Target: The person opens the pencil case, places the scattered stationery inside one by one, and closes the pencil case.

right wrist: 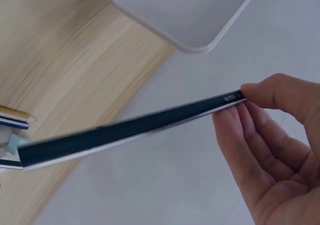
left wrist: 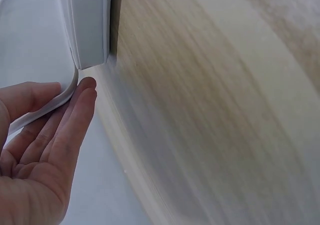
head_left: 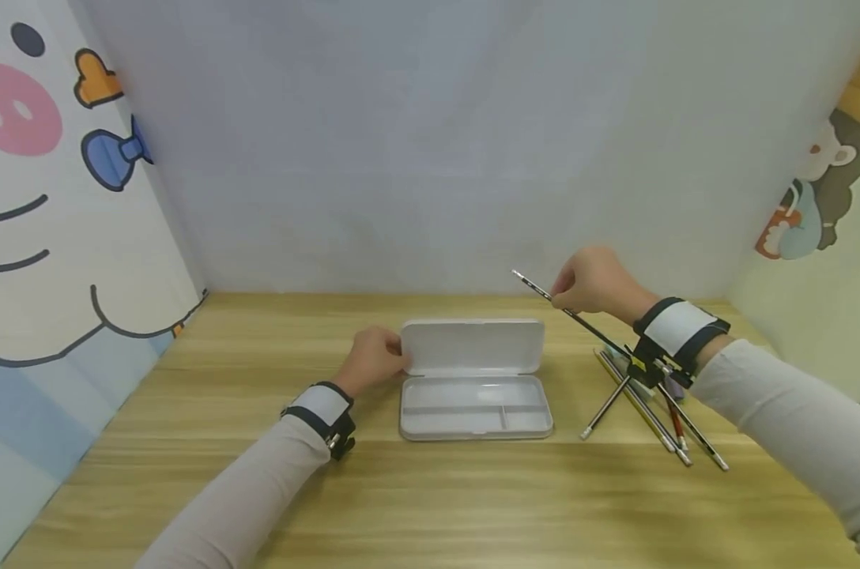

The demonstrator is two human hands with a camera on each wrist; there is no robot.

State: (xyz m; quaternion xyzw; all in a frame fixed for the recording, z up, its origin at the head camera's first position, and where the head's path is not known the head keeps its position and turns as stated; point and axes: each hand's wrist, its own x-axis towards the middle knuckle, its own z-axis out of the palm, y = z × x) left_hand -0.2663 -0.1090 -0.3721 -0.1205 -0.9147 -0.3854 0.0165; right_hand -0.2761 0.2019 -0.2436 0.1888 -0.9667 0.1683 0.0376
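Observation:
A white pencil case lies open on the table, its lid raised at the back and its compartments facing up. At the lid's left edge my left hand pinches it; in the left wrist view the thumb lies on the inner face of the lid and the fingers behind. My right hand holds a dark pencil with white stripes between thumb and fingertips, raised and tilted, right of the case. Its eraser end points up and left in the head view.
Several pencils, among them a yellow one and a red one, lie crossed on the wooden table below the right wrist. A pale wall stands behind the table, with cartoon-printed panels at both sides.

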